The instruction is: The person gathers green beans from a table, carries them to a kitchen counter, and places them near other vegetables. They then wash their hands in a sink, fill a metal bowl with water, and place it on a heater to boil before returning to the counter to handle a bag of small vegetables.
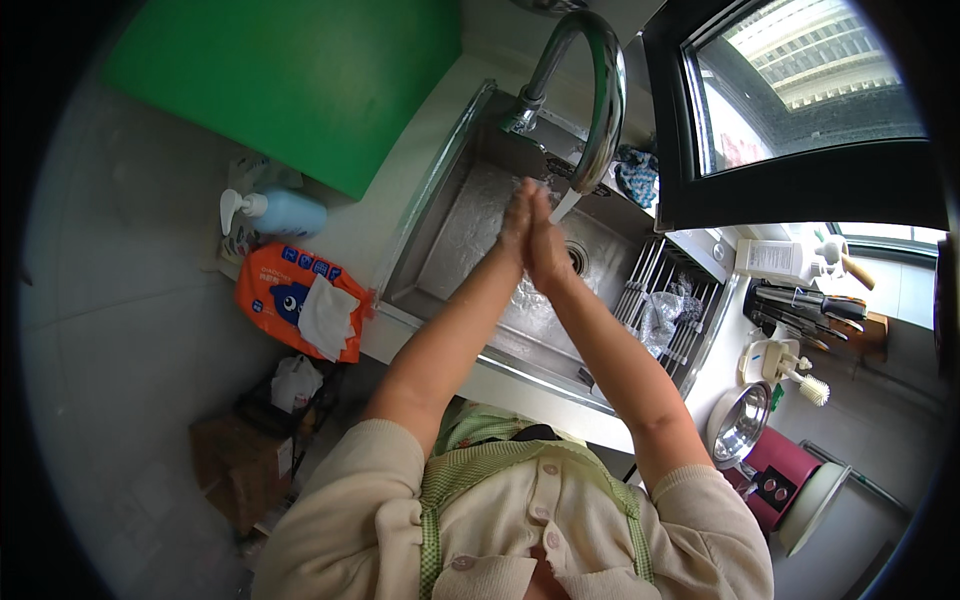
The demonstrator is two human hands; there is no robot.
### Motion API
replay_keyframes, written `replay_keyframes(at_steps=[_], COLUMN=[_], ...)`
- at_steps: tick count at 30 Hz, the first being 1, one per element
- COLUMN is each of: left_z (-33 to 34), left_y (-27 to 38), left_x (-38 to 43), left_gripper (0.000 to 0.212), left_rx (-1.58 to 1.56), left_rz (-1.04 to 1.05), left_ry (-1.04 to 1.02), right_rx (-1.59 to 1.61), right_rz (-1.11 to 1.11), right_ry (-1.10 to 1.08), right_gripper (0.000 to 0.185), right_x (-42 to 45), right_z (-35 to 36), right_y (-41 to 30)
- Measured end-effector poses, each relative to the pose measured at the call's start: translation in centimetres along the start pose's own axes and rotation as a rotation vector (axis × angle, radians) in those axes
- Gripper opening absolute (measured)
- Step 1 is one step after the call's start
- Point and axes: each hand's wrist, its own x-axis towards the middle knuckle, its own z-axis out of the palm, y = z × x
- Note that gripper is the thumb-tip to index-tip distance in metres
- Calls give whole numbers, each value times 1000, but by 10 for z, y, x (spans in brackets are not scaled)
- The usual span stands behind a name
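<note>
Palm against palm, my left hand [516, 221] and my right hand [545, 244] are pressed together over a stainless steel sink [465, 247]. Neither hand seems to hold anything, though the space between the palms is hidden. Beside my fingertips, water [564, 206] runs from a curved chrome faucet [611, 97]. Water lies and splashes in the basin below my hands. The drain [576, 257] shows just right of my right hand.
A metal rack [637, 289] spans the sink's right side, with crumpled clear plastic [660, 319] on it. Left are a blue pump bottle [289, 212], an orange tissue pack [277, 292] and a green panel [300, 75]. Knives [802, 300] and a metal pot [739, 424] stand right.
</note>
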Motion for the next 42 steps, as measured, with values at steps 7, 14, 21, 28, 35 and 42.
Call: replay_keyframes(at_steps=[7,14,21,28,35,42], left_z=[-5,36,46,56,37,10], left_y=[-8,2,20,22,7,-23], left_x=[5,-38,-41,-51,-59,-47], left_gripper=[38,38,42,26,67,50], left_rx=[496,-33,-135,13,352,951], left_rz=[354,218,-32,-142,272,-240], left_ry=[182,-96,-188,-120,-42,18], right_rx=[-40,-670,-802,-596,-982,-876], right_rz=[121,-445,-498,-511,-785,325], right_ry=[23,165,166,149,224,-222], right_gripper=[70,52,51,41,41,62], right_x=[-16,28,75,106,5,-58], right_z=[-2,-29,-25,-39,-46,-118], right_y=[-26,-30,-33,-38,3,-1])
